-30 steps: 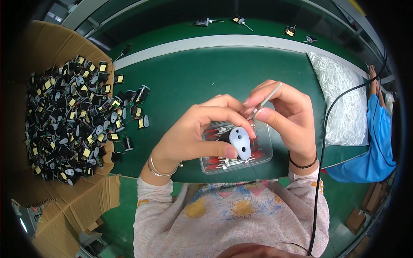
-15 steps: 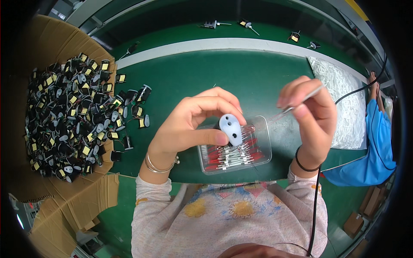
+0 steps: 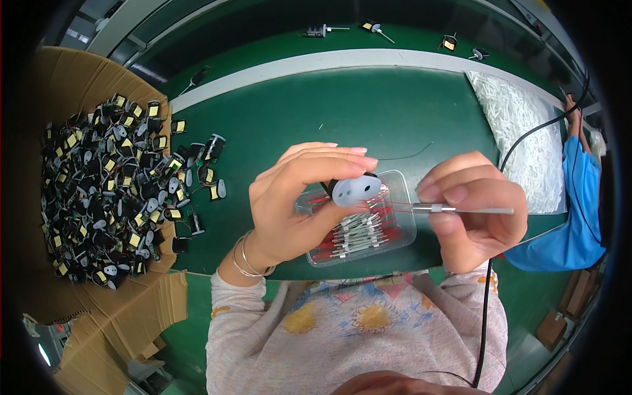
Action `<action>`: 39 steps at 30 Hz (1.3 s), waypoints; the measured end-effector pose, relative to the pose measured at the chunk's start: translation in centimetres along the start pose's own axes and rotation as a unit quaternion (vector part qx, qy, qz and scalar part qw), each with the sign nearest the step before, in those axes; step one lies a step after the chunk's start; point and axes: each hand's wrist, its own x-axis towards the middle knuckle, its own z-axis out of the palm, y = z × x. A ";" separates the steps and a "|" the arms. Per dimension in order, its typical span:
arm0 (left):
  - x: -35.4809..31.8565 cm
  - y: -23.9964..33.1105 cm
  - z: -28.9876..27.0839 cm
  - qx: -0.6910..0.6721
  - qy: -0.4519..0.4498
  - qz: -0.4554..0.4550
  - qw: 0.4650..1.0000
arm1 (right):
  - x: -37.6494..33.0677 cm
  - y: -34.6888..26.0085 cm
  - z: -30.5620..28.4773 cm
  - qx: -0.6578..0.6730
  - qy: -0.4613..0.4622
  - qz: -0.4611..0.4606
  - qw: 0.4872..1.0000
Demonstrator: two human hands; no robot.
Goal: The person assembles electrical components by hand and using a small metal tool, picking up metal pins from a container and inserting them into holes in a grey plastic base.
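Note:
My left hand (image 3: 286, 197) grips a small black part with a pale grey oval end cap (image 3: 356, 191), its dark-holed face turned up toward me. Between the thumb and fingers of my right hand (image 3: 484, 214) is a thin whitish rod with a metal collar (image 3: 431, 208), lying nearly level. Thin reddish wires run from its left end toward the cap; whether they enter it, I cannot tell. Below both hands, a clear plastic box (image 3: 411, 232) holds several white rods with red wires (image 3: 359, 234), partly hidden by my left hand.
At the left, a cardboard box (image 3: 99, 69) is heaped with black-and-grey parts (image 3: 108, 191); several lie beside it. A clear bag of white pieces (image 3: 520, 145) lies at the right, crossed by a black cable (image 3: 536, 131). Beyond is a person's blue garment (image 3: 566, 230). Several assembled pieces (image 3: 317, 30) sit on the far strip.
My left hand has turned the capped part so its oval lies more sideways. My right hand has come down, bringing the rod from a slant to nearly level beside the cap.

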 end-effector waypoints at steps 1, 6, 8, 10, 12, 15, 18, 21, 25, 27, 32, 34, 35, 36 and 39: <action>0.0 0.1 0.0 0.006 0.000 0.008 1.000 | 0.1 -0.1 0.0 -0.014 -0.010 -0.014 1.000; -0.2 0.4 0.1 0.025 0.001 0.015 1.000 | 0.3 -0.2 0.0 -0.057 -0.027 -0.052 0.997; -0.2 0.4 0.1 0.023 0.008 0.008 1.000 | 0.4 -0.5 0.0 -0.084 -0.039 -0.067 0.993; -0.1 0.5 0.0 0.039 0.004 0.017 0.999 | 0.4 -0.8 -0.2 -0.102 -0.054 -0.081 0.990; 0.0 0.6 -0.1 0.055 -0.001 0.026 0.998 | 0.3 -0.9 -0.2 -0.111 -0.063 -0.091 0.988; 0.1 0.5 -0.2 0.097 -0.007 0.042 0.994 | 0.0 -0.7 0.0 -0.096 -0.051 -0.100 0.989; 0.1 0.6 -0.2 0.116 -0.007 0.050 0.992 | -0.1 -0.8 0.1 -0.115 -0.052 -0.103 0.987; 0.1 0.7 -0.2 0.124 -0.003 0.043 0.991 | -0.3 -0.6 0.1 -0.134 -0.082 -0.116 0.981; 0.0 0.5 -0.4 0.140 0.004 0.049 0.989 | -0.3 -0.5 0.6 -0.156 -0.050 -0.137 0.977; 0.0 0.4 -0.3 0.140 0.007 0.052 0.989 | -0.4 -0.6 0.5 -0.165 -0.050 -0.135 0.976; 0.0 0.6 -0.3 0.156 0.009 0.057 0.986 | -0.4 -0.5 0.6 -0.139 -0.055 -0.127 0.981; -0.1 0.7 -0.3 0.153 0.012 0.055 0.987 | -0.4 -0.5 0.7 -0.132 -0.051 -0.129 0.981; -0.1 0.7 -0.3 0.149 0.015 0.053 0.987 | -0.4 -0.5 0.7 -0.132 -0.048 -0.130 0.982; -0.2 0.7 -0.3 0.149 0.015 0.054 0.987 | -0.4 -0.5 0.8 -0.131 -0.045 -0.131 0.982; -0.4 0.7 -0.4 0.133 0.019 0.046 0.990 | -0.3 -0.3 0.7 -0.124 -0.035 -0.155 0.979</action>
